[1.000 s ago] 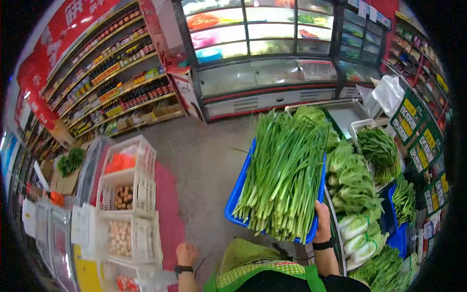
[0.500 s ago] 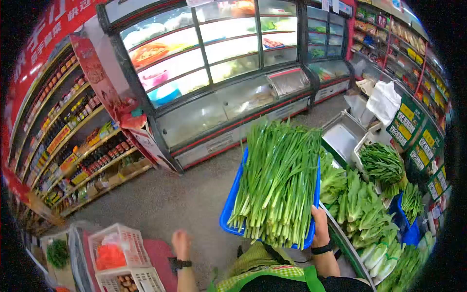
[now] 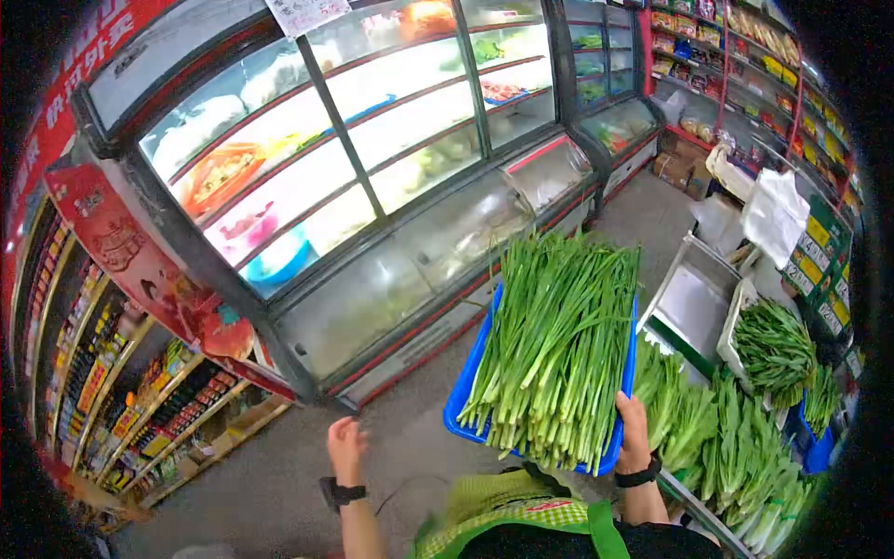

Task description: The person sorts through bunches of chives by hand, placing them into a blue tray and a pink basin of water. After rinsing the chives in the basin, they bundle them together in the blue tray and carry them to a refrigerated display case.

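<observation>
A blue tray (image 3: 458, 410) heaped with long green stalks (image 3: 559, 349) is in front of my body, at the middle right of the view. My right hand (image 3: 634, 430) grips the tray's right edge near its lower corner, and a dark band is on that wrist. On the left, my left hand (image 3: 346, 449) hangs over the floor, away from the tray, with its fingers partly curled and slightly blurred. A dark watch (image 3: 341, 494) is on the left wrist. Part of my green checked apron (image 3: 521, 512) shows below the tray.
A lit glass-door fridge (image 3: 372, 224) with a low chest section stands ahead. Shelves of bottles (image 3: 140, 401) are on the left. On the right, a stand holds leafy greens (image 3: 745, 438), a white bin (image 3: 689, 303) and plastic bags (image 3: 775, 210). Grey floor (image 3: 261, 475) lies between.
The view has turned to the right and nearer the fridge. The white crates at the left have left the view. The tray stays in my right hand, and my left hand has risen a little.
</observation>
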`<state>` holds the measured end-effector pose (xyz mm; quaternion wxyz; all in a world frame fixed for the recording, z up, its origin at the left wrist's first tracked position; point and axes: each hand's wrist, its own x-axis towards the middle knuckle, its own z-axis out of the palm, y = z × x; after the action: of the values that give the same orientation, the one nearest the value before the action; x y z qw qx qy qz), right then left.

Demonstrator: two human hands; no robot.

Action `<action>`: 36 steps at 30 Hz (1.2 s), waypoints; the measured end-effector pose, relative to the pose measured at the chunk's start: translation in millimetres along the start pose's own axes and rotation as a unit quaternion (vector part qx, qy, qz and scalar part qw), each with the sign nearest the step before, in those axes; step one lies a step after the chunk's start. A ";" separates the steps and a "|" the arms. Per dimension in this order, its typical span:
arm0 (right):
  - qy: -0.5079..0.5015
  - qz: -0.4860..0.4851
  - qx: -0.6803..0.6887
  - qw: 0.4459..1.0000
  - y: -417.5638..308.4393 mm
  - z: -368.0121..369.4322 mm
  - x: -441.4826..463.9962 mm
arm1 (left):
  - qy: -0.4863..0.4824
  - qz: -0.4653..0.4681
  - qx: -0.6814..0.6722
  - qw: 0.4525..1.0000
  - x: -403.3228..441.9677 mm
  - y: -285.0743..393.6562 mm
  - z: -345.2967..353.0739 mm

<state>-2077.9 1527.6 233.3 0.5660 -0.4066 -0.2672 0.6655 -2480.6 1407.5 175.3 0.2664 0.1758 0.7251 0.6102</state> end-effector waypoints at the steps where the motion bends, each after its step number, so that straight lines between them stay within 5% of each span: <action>1: 0.015 -0.012 -0.004 1.000 4.2 3.4 16.1 | 0.028 -0.014 0.017 0.999 14.4 5.1 -0.4; 3: -0.002 -0.006 0.016 1.000 7.2 22.5 49.3 | 0.053 -0.015 0.059 0.997 46.0 17.9 -4.8; 6: 0.080 -0.013 0.027 0.996 12.8 55.7 85.5 | 0.081 0.113 0.090 0.986 125.8 6.5 -20.3; 7: 0.080 -0.113 -0.102 0.985 33.6 40.5 104.6 | 0.095 0.139 0.121 0.978 146.4 20.3 -15.6; 9: 0.063 -0.055 0.033 0.996 24.5 70.7 121.7 | 0.102 0.205 0.130 0.965 186.5 56.2 8.7; 10: 0.093 -0.155 -0.107 0.978 31.5 77.2 133.4 | 0.100 0.242 0.148 0.954 210.0 75.7 26.7; 11: 0.140 -0.345 -0.292 0.881 41.6 89.9 145.6 | 0.099 0.274 0.167 0.942 226.4 91.6 44.5; 13: 0.106 -0.088 0.050 0.989 34.1 91.3 177.9 | 0.074 0.268 0.184 0.943 256.5 131.0 90.5; 18: 0.114 -0.125 0.008 0.986 20.9 114.0 230.7 | -0.001 0.399 0.239 0.885 324.2 194.3 207.0; 23: 0.130 -0.126 0.012 0.983 2.0 129.4 296.5 | 0.031 0.585 0.342 0.735 366.2 230.8 311.3; 30: 0.091 -0.115 0.023 0.989 -34.6 140.1 407.5 | -0.046 0.590 0.368 0.717 427.7 250.6 410.6; 36: 0.070 -0.141 -0.152 0.976 -58.3 143.3 493.2 | -0.104 0.581 0.395 0.704 467.0 279.7 487.8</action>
<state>-2181.7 2033.9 238.6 0.6031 -0.4919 -0.3800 0.4999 -2579.0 2118.4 313.5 -0.1606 0.7135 0.6219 0.2799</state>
